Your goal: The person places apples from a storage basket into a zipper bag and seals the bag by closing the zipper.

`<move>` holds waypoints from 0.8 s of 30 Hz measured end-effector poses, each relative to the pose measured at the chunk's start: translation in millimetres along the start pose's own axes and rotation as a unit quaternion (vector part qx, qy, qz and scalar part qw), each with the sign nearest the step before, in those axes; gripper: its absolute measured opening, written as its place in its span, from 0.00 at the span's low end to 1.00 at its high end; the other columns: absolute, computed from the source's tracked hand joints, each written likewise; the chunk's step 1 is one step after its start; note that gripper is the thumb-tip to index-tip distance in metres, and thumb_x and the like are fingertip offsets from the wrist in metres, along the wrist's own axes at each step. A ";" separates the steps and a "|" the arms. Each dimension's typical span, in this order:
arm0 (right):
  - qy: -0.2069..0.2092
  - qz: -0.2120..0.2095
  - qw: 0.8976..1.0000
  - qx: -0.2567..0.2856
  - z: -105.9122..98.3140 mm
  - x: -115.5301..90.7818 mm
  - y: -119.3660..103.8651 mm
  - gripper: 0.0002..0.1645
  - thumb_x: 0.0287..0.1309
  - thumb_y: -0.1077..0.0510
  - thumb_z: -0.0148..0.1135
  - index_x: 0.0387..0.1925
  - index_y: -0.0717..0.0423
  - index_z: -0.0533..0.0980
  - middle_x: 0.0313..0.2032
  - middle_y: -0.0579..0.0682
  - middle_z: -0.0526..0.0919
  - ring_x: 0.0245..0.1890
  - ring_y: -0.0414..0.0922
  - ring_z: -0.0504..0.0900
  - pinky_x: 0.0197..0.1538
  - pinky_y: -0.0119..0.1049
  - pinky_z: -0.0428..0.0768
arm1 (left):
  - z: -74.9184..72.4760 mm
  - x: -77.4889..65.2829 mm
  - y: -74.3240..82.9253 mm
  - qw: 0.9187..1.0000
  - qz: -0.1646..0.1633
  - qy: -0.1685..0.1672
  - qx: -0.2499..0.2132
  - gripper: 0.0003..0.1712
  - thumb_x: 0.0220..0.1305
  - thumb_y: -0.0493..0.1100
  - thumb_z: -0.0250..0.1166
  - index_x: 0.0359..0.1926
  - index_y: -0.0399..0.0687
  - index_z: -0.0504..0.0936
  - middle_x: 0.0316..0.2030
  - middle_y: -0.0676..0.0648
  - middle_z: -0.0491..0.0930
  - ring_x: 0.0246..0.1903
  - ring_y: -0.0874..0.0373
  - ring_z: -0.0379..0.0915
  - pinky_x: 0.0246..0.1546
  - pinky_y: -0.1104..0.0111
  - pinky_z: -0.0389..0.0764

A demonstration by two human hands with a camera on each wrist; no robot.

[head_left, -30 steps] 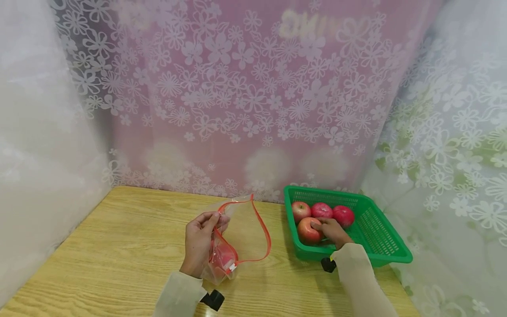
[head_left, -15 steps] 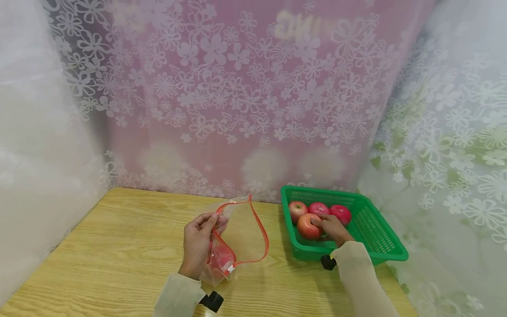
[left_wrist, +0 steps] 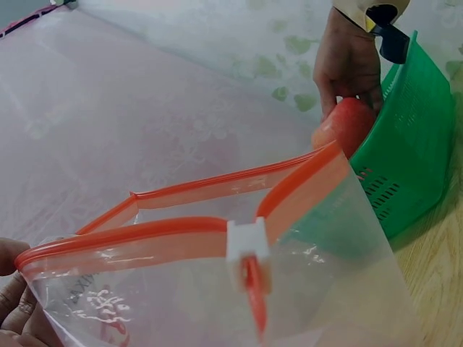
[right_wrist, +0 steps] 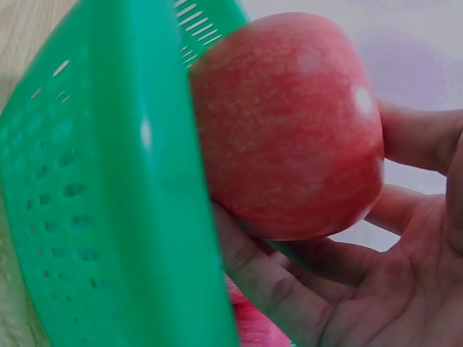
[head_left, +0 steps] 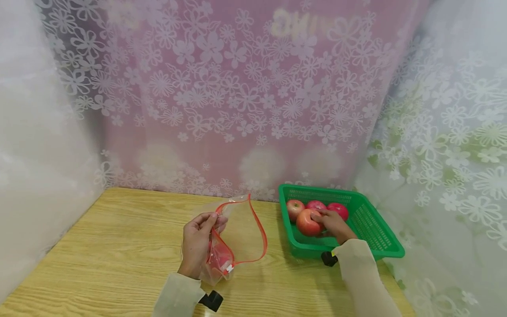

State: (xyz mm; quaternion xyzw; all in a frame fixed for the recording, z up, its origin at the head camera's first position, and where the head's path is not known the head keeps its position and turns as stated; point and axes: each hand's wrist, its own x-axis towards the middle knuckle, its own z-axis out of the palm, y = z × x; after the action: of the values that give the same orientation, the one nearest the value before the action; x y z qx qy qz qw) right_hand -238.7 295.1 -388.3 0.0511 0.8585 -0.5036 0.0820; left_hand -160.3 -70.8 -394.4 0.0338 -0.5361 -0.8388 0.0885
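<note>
pink curtain [head_left: 237, 88]: pale letters [head_left: 298, 25], blurred | clear bag [left_wrist: 195, 296]: dark letters [left_wrist: 85, 288], not clearly legible

Pink flowered backdrop [head_left: 241, 163], wood-grain table [head_left: 130, 237]

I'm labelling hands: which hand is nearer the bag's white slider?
Left. The left hand pinches the bag, up and left of the white slider in the head view; the right hand, farther right, grips an apple at the green basket.
</note>
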 end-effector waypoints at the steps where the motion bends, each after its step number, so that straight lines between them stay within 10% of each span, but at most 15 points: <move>1: -0.002 -0.001 1.000 -0.001 -0.2 -1.1 -1.6 0.40 0.69 0.51 0.54 0.69 0.74 0.52 0.61 0.74 0.64 0.51 0.61 0.75 0.42 0.48 0.85 | 0.0 0.0 -0.2 1.000 0.000 0.001 0.003 0.15 0.69 0.39 0.59 0.47 0.29 0.78 0.36 0.44 0.86 0.37 0.57 0.85 0.43 0.67 0.83; 24: -0.061 -0.064 0.996 0.003 2.2 -26.8 -44.5 0.35 0.68 0.47 0.55 0.67 0.66 0.62 0.59 0.66 0.69 0.44 0.48 0.79 0.44 0.43 0.85 | 2.1 1.8 -3.6 0.999 0.020 -0.015 -0.036 0.13 0.69 0.36 0.58 0.46 0.26 0.77 0.32 0.45 0.86 0.36 0.56 0.85 0.43 0.64 0.83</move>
State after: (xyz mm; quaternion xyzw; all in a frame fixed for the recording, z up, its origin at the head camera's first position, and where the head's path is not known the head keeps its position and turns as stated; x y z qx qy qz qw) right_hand -219.7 271.4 -346.1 -0.0343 0.8519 -0.5125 0.1021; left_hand -162.8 -67.7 -396.7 0.0075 -0.5076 -0.8560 0.0982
